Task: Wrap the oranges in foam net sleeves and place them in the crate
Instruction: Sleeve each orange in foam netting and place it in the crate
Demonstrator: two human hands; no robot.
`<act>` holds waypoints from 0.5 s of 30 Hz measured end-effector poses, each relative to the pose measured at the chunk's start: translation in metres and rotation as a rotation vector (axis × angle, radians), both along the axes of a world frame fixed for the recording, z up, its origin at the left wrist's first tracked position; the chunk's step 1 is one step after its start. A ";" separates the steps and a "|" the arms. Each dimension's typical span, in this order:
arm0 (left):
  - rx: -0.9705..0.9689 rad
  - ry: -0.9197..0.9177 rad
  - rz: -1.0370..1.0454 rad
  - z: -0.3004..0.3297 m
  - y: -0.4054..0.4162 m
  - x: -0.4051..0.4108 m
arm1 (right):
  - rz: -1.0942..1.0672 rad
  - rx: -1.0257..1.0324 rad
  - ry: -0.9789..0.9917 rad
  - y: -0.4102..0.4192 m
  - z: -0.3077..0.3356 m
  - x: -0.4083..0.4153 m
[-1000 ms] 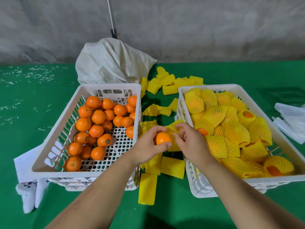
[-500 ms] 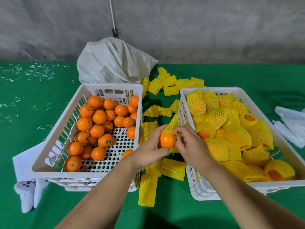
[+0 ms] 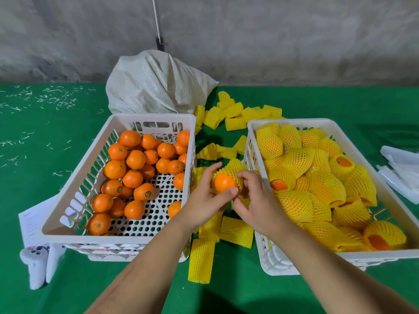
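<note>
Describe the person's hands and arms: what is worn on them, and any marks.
Both arms are bare from the frame's lower edge to the fingertips: no sleeves, gloves, watch, bracelets or rings show. The left hand and right hand have short, unpainted nails. The left forearm shows a faint long streak.

Both forearms are bare, with no sleeves, gloves, rings or watch showing.

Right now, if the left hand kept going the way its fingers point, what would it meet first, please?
Probably the loose sleeve lying just beyond the left hand and its orange, though depth is unclear.
</note>
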State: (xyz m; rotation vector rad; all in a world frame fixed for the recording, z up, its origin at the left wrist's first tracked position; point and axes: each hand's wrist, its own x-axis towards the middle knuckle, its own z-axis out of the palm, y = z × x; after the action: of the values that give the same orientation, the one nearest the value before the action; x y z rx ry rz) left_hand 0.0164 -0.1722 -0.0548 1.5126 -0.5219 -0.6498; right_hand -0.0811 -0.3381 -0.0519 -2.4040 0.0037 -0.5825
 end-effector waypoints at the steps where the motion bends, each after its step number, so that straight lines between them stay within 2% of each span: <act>1: -0.019 0.019 -0.065 0.000 0.001 0.000 | 0.000 0.009 -0.014 0.000 0.000 -0.001; 7: -0.030 -0.038 -0.064 -0.004 -0.001 0.003 | -0.095 0.063 -0.107 -0.003 0.004 -0.001; 9: 0.014 -0.104 -0.022 -0.005 -0.001 0.003 | -0.110 0.005 -0.151 -0.002 0.003 -0.001; 12: 0.041 -0.168 0.075 -0.007 -0.005 0.002 | 0.002 -0.124 -0.212 -0.001 -0.002 -0.003; 15: 0.040 -0.212 0.141 -0.007 -0.006 0.001 | 0.016 -0.059 -0.116 -0.001 -0.003 0.001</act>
State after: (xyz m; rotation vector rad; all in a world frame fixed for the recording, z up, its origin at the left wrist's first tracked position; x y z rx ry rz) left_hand 0.0173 -0.1780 -0.0614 1.6505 -0.5597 -0.3950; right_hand -0.0802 -0.3391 -0.0552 -2.4215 -0.0836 -0.7233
